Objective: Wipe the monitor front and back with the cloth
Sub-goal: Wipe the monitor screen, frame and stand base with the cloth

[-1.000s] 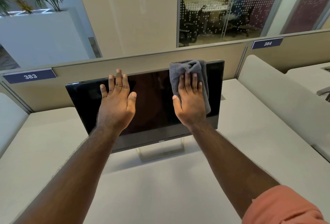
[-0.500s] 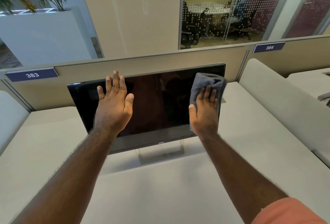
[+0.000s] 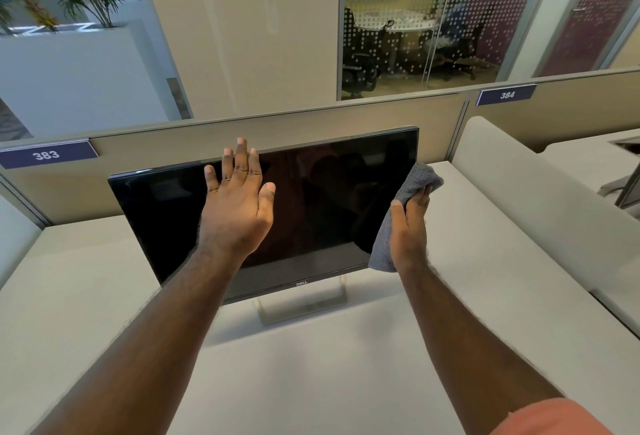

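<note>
Both hands were kept up at monitor (image 3: 311,206) on desk (image 3: 311,382). Left hand (image 3: 239,202) was laid flat, fingers straight, on screen top. Cloth (image 3: 412,185) was gripped by right hand (image 3: 410,223) at right edge.

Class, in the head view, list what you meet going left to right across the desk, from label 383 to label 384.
label 383 → left hand on the monitor → cloth → right hand → label 384
</note>
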`<state>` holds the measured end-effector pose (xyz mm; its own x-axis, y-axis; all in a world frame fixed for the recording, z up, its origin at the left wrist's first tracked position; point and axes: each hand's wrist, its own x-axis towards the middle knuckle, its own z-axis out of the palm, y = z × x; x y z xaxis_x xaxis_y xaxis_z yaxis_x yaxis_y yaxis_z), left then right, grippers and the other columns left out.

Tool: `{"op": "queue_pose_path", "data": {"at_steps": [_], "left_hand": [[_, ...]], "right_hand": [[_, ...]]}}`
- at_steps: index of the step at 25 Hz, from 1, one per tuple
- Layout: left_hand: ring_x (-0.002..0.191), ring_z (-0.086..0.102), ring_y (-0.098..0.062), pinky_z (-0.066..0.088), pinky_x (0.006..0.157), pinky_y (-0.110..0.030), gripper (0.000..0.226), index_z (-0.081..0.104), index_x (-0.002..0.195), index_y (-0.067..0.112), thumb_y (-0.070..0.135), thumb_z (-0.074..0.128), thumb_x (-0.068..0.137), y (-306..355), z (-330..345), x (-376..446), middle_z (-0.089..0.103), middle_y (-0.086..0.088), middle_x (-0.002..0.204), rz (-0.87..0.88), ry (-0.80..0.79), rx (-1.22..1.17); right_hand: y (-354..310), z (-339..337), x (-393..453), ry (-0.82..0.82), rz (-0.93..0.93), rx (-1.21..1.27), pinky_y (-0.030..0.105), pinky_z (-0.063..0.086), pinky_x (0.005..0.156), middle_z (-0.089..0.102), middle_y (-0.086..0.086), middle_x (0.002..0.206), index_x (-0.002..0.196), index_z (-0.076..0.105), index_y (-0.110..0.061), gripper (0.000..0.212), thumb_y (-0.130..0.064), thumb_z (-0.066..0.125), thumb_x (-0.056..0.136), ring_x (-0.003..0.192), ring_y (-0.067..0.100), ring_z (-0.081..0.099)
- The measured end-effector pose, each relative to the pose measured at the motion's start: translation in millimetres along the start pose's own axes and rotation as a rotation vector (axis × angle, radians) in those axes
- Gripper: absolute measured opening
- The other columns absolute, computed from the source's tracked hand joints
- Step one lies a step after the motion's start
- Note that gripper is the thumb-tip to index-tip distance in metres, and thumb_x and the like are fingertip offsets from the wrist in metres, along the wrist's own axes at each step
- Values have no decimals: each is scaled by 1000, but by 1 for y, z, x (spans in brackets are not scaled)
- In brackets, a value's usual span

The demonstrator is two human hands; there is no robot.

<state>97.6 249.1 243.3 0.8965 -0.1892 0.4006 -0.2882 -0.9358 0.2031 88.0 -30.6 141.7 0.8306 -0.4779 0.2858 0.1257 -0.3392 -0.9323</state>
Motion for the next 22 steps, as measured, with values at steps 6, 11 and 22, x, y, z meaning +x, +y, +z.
{"op": "queue_pose_path", "data": {"at_steps": [6, 11, 22], "left_hand": [[146, -22, -15, -14, 118, -45, 66, -7, 154, 20, 48, 9, 97, 34, 7, 13, -21, 3, 160, 46, -72, 4], [146, -22, -16, -15, 118, -44, 63, -8, 154, 19, 45, 11, 99, 39, 6, 16, -22, 1, 160, 41, -85, 27], [146, -21, -16, -18, 116, -42, 62, -4, 155, 18, 44, 13, 101, 54, 7, 25, -19, 1, 161, 47, -87, 45]], "right_hand": [[-36, 0, 29, 88, 39, -166, 35, 42, 104, 49, 6, 145, 155, 19, -23, 60, -21, 46, 101, 126, 30, 53], [-63, -33, 69, 37, 82, 179, 32, 54, 79, 68, 5, 110, 135, 57, -16, 47, -12, 49, 89, 96, 20, 65], [38, -66, 25, -395, 529, -191, 40, 41, 103, 49, 20, 142, 141, 44, -1, 37, -8, 36, 105, 127, 38, 48]]}}
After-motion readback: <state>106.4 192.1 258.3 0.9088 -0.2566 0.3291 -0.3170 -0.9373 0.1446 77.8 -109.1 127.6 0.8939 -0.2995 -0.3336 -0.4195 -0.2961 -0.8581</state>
